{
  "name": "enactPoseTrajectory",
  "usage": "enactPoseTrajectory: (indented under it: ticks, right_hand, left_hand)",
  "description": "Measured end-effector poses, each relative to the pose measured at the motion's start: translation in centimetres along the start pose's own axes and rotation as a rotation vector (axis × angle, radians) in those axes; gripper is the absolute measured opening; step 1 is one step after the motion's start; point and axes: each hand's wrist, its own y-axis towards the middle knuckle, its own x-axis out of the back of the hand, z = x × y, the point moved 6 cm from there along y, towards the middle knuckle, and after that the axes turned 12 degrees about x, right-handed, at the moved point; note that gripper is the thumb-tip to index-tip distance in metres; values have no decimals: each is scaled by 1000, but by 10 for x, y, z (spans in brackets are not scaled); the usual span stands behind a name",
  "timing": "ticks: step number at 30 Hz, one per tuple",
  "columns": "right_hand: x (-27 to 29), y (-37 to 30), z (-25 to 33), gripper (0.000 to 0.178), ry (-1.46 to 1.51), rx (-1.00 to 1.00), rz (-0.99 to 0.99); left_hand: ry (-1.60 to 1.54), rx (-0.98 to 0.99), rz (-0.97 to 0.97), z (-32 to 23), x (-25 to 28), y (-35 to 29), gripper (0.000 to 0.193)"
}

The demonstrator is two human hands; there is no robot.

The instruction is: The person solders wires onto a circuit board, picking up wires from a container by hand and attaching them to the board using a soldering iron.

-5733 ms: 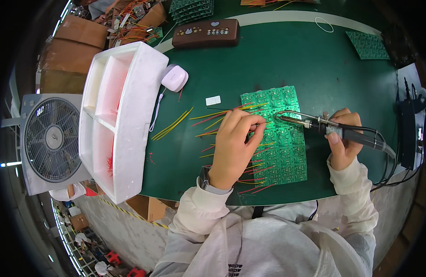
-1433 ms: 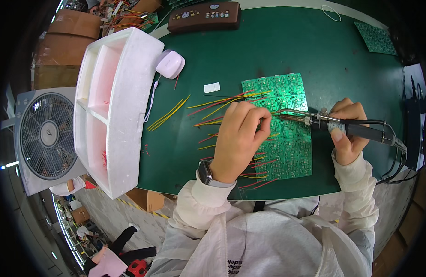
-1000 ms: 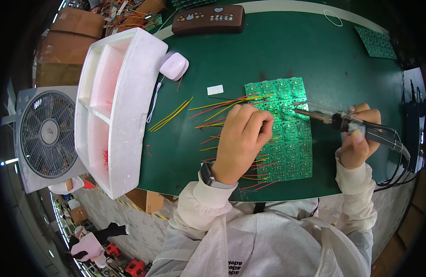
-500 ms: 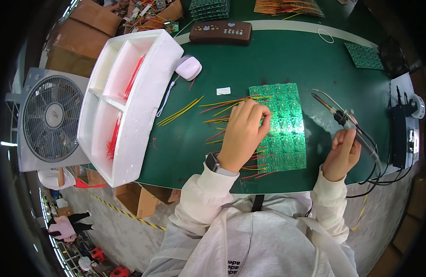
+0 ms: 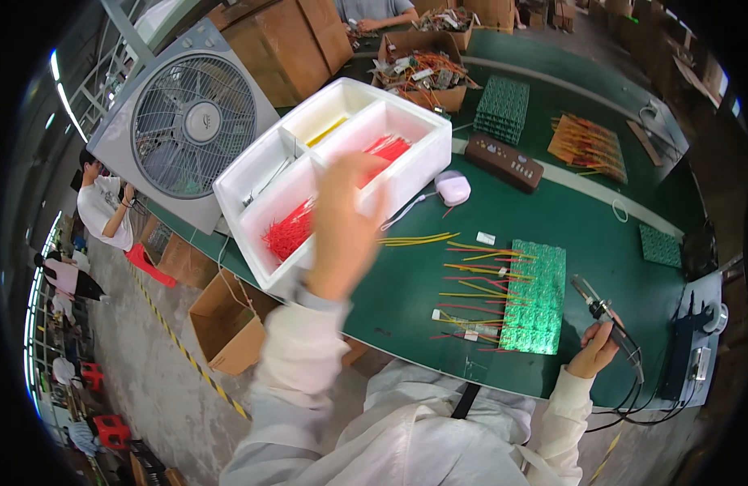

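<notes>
Left hand (image 5: 341, 227) raised over the white foam tray (image 5: 252, 174), blurred, fingers loosely spread, holding nothing we can make out | red wires (image 5: 297, 231) in its near compartment | right hand (image 5: 594, 350) closed around soldering iron (image 5: 605, 312) beside green circuit board (image 5: 538, 296) on desk (image 5: 552, 211) | we'd pinch one wire cleanly, iron tip kept off the board.

Bare green tabletop (image 5: 585, 223) lay open between the circuit board (image 5: 538, 296) and the brown remote (image 5: 504, 161); the foam tray (image 5: 260, 194) blocked the tabletop's left edge; loose wires (image 5: 463, 279) cluttered the board's left side.

one foam tray (image 5: 252, 174), one fan (image 5: 183, 125), one soldering iron (image 5: 605, 314)
</notes>
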Motion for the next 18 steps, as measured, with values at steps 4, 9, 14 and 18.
enactPoseTrajectory:
  ticks: [4, 9, 14, 18]
  right_hand:
    - [-10, 1, 7, 26, 34, -1, 32]
    - [-5, 0, 1, 25, 68, -26, 4]
    - [0, 2, -1, 24, 61, -33, -7]
    - [-8, 3, 0, 22, 82, -93, -22]
  left_hand:
    - [298, 257, -68, 167, 79, 75, 12]
    - [51, 438, 201, 275, 37, 73, 16]
    - [187, 500, 133, 264, 13, 80, 15]
    - [210, 472, 107, 279, 24, 84, 11]
